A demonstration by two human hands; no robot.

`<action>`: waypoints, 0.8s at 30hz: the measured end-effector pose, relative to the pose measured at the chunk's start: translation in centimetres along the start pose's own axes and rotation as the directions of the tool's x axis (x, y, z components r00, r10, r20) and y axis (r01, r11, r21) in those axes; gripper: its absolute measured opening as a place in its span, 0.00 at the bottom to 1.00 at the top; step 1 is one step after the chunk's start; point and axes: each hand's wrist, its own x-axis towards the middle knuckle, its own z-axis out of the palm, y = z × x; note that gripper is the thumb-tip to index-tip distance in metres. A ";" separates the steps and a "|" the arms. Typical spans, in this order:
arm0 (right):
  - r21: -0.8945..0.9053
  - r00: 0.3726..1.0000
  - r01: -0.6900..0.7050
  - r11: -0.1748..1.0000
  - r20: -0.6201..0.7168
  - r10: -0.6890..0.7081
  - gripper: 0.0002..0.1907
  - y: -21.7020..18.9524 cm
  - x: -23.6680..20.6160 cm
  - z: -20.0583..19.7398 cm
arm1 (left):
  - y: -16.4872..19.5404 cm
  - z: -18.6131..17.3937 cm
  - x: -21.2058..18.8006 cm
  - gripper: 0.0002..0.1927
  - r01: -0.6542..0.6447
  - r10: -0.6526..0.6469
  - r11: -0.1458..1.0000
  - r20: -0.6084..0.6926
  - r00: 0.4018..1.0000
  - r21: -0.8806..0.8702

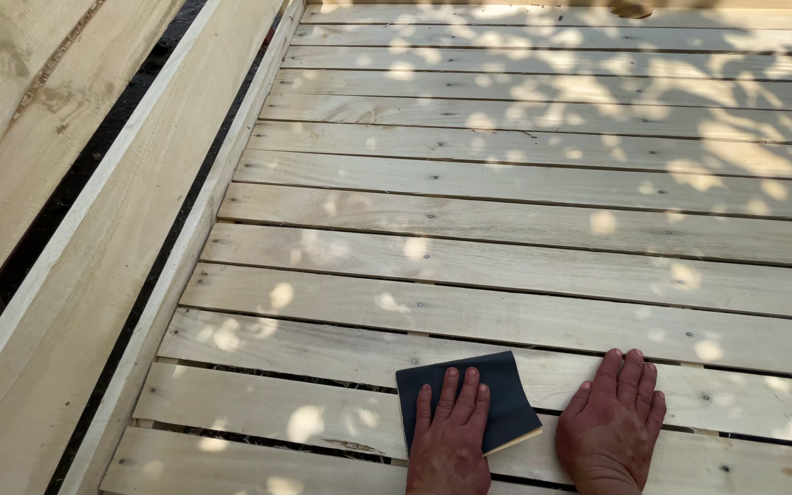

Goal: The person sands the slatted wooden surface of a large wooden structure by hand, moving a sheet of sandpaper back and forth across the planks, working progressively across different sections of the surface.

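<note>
Two hands lay flat on the pale slatted deck (524,266): your left hand (448,440) pressed, fingers spread, on a dark sanding sheet (497,390), probably thin, light and flexible, best pinched at its free edge, while your right hand (611,426) rested open, holding nothing.

No packages, no labels, no signs, no screens anywhere in view
</note>
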 end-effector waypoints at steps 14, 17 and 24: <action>-0.028 1.000 -0.006 1.000 0.029 0.007 0.35 -0.3 0.2 0.1 | 1.3 -0.1 2.0 0.41 0.171 -0.163 0.985 -0.246 0.955 0.010; 0.000 0.999 0.012 1.000 0.032 -0.012 0.35 -0.2 0.1 -0.1 | 4.7 1.3 3.6 0.36 -0.053 0.067 0.995 -0.177 0.982 0.080; 0.011 1.000 0.003 1.000 0.030 -0.003 0.34 -0.3 0.2 0.0 | -5.1 -7.5 1.0 0.39 0.289 -0.223 0.948 -0.367 0.903 0.136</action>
